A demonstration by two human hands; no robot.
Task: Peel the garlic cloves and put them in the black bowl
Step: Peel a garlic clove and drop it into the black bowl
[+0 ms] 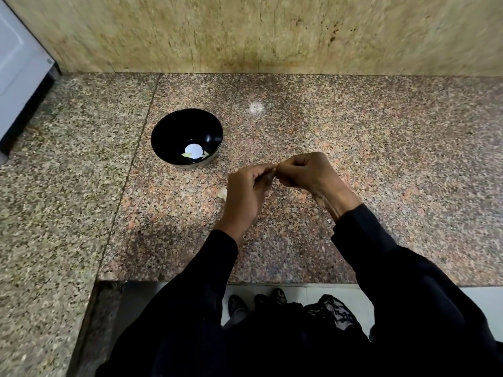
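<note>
Head view, 1 wide look down over a speckled granite counter (353, 126) with a stone backsplash (245, 34) behind. Both hands raised just above the counter, fingertips meeting over its middle. Left hand (246, 190) curled, thumb and fingers pinching a garlic clove (273, 172), only a pale sliver of it showing between the knuckles. Right hand (307, 171) curled too, fingertips nipping at the same clove from the opposite side, most likely tugging at skin; the skin itself too small to make out. Clove's long axis not readable, hidden by the fingers. Black bowl (163, 131) up and to the left of the hands, near but not touching, standing upright, with 2 or so pale pieces (187, 155) at its bottom beside a bright glare spot. Left hand plainly the nearer of the 2 to the bowl, so the drop probably a short carry up and leftward from the pinch. Another pale clove (222, 192) lying on the counter just beside the left hand, on its bowl side, seemingly unpeeled. Judged midway: some pieces in the bowl, 1 in hand, 1 waiting. Dark sleeves (381, 257) on both arms, shoes (236, 306) on the floor below the counter edge, a pale appliance (19, 77) at far left.
</note>
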